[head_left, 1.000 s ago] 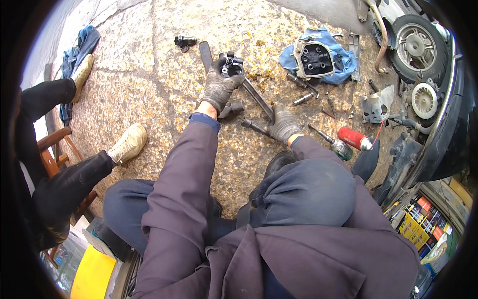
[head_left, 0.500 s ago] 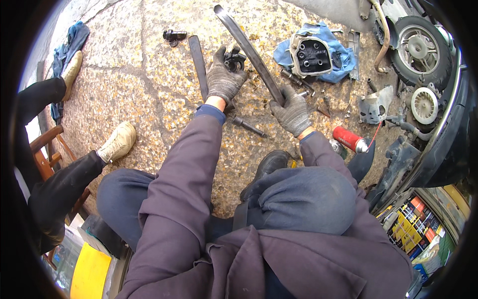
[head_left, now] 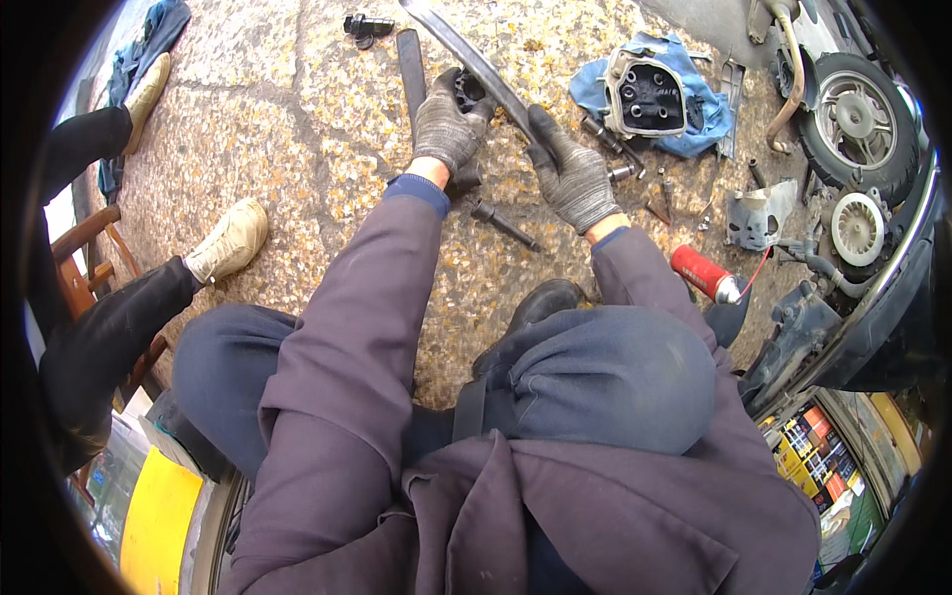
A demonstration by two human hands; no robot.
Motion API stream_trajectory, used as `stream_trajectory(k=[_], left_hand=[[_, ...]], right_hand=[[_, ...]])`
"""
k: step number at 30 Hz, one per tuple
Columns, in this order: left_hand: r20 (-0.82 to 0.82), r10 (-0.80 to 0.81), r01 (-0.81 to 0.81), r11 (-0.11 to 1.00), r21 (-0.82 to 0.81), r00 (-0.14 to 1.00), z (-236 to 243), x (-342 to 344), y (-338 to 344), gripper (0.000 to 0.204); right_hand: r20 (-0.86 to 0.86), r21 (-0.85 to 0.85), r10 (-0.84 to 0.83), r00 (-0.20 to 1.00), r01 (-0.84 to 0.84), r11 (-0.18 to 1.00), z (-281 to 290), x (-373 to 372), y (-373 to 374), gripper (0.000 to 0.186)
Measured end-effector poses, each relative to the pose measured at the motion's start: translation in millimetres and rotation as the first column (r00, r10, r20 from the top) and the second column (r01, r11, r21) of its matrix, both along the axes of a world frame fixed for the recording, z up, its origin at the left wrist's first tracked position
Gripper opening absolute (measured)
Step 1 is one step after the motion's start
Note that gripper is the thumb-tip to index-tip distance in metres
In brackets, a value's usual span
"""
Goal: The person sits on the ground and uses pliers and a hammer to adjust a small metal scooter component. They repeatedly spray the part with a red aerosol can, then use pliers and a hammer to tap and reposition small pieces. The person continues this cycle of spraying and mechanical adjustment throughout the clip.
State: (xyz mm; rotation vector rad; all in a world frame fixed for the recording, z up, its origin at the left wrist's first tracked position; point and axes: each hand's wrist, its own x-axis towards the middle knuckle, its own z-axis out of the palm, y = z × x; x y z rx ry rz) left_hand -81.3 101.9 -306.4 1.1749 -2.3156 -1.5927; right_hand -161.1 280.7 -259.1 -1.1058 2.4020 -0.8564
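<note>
My left hand (head_left: 448, 127), in a grey glove, is closed on a black metal part (head_left: 470, 93). A dark flat bar (head_left: 410, 67) lies just beyond and left of it, partly hidden by that hand. My gloved right hand (head_left: 569, 177) is closed on a long metal bar (head_left: 478, 65) that slants up and left past the black part; whether they touch I cannot tell. A dark socket tool (head_left: 508, 224) lies below my hands on the stone ground. A small black part (head_left: 367, 28) lies at the back.
An engine casing (head_left: 646, 96) sits on a blue cloth (head_left: 706, 114). At right are tools, a red spray can (head_left: 699, 271), a wheel (head_left: 855, 119), a fan (head_left: 855, 230) and vehicle panels. Another person's legs (head_left: 129, 332) and a wooden stool (head_left: 84, 258) are at left.
The long bar has swung up to the left, with my right hand rising along with it. My left hand has moved slightly upward with the black part. The view has shifted a little.
</note>
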Motion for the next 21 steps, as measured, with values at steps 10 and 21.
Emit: stream_trajectory(k=[10,21], left_hand=[[0.118,-0.03,0.026,0.999,0.035,0.993,16,-4,-4,0.062],[0.23,-0.02,0.042,0.995,-0.093,0.973,11,-6,-6,0.058]], right_hand=[[-0.043,-0.202,-0.014,0.999,0.005,0.979,6,0,-2,0.053],[-0.109,0.19,0.071,0.992,-0.05,0.981,2,-5,-3,0.06]])
